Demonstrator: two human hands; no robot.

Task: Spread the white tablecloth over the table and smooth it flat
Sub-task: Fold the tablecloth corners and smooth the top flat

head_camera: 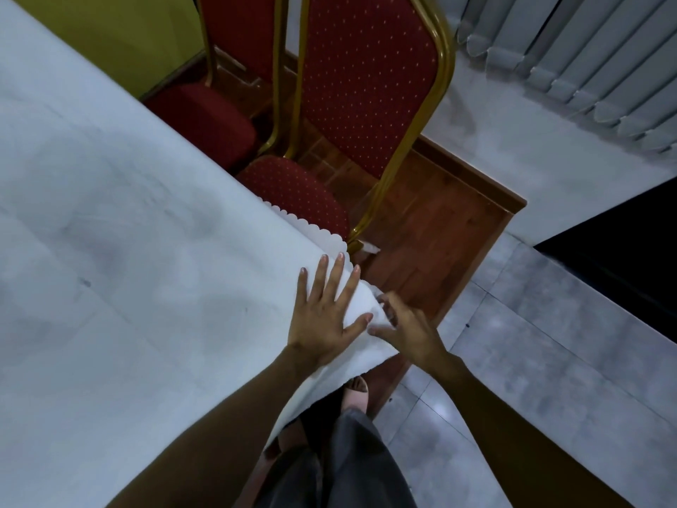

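Note:
The white tablecloth covers the table across the left half of the view, with a scalloped hem hanging over the right edge. My left hand lies flat on the cloth at the near right corner, fingers spread. My right hand is just beyond that corner, fingers curled and pinching the draped fold of cloth there. Faint creases run across the cloth's surface.
Two red padded chairs with gold frames stand tucked against the table's right side on a wooden floor strip. Grey floor tiles lie to the right. Vertical blinds hang at top right. My leg and sandalled foot are below the corner.

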